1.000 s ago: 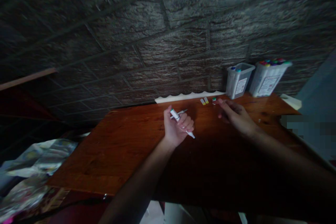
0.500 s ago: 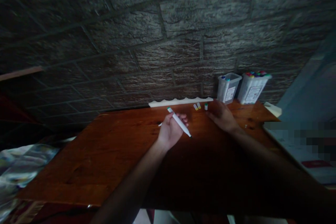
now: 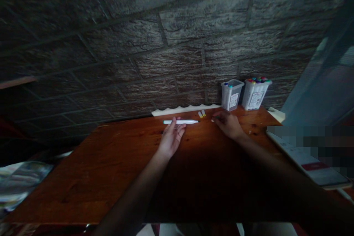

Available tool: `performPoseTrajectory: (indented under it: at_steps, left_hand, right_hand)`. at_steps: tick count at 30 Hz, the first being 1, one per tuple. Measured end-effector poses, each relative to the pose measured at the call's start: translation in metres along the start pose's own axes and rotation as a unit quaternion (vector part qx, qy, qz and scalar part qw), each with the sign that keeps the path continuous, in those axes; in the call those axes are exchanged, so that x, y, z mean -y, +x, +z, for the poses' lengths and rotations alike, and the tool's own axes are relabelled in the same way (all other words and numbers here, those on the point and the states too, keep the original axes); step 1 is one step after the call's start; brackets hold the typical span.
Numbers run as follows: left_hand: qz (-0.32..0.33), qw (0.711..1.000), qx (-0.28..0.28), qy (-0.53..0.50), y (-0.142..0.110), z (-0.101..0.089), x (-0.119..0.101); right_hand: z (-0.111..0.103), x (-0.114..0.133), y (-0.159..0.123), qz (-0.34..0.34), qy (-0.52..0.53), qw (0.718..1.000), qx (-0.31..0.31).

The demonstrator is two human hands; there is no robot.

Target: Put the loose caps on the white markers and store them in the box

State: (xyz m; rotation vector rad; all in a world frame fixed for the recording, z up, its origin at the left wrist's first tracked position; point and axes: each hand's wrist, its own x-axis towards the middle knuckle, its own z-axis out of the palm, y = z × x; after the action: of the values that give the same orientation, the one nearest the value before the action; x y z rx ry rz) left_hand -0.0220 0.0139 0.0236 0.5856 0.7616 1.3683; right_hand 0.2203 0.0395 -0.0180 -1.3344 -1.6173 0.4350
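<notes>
My left hand (image 3: 170, 138) is closed on a white marker (image 3: 184, 121), which lies level across the fingertips. Its green end points left and its dark, uncapped tip points right. To the right, my right hand (image 3: 228, 123) pinches a small white and green marker cap (image 3: 215, 118), largely covered by the fingers. A gap separates the marker tip from the cap. Between the hands, farther back on the table, lie two white caps with yellow ends (image 3: 201, 114).
Along the back of the wooden table (image 3: 116, 166) runs a white wavy-edged strip (image 3: 182, 110). A clear bin (image 3: 231, 96) with two markers and a fuller marker bin (image 3: 256, 96) stand at the back right against the stone wall (image 3: 132, 51). A flat pale object (image 3: 309, 162) lies at the right.
My right hand has picked up the green cap from the table. My left hand has turned the marker from a slant to level, its tip now toward the right hand. The view has shifted slightly.
</notes>
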Motion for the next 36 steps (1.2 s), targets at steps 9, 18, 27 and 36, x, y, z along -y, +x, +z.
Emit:
performPoseTrajectory:
  at_steps: [9, 18, 27, 36]
  left_hand:
    - [0.033, 0.999, -0.004, 0.019, -0.003, 0.003, -0.001]
    - [0.056, 0.987, 0.09, 0.122, -0.008, 0.004, 0.009]
    - [0.204, 0.939, 0.03, 0.273, -0.004, -0.006, 0.01]
    - [0.247, 0.831, 0.141, 0.478, -0.013, -0.006, 0.032]
  right_hand:
    - [-0.004, 0.052, -0.018, 0.134, 0.384, 0.913, 0.043]
    - [-0.003, 0.06, -0.023, 0.17, 0.424, 0.886, 0.079]
    - [-0.004, 0.055, -0.022, 0.218, 0.503, 0.832, 0.087]
    - [0.0, 0.059, -0.024, 0.151, 0.508, 0.841, 0.112]
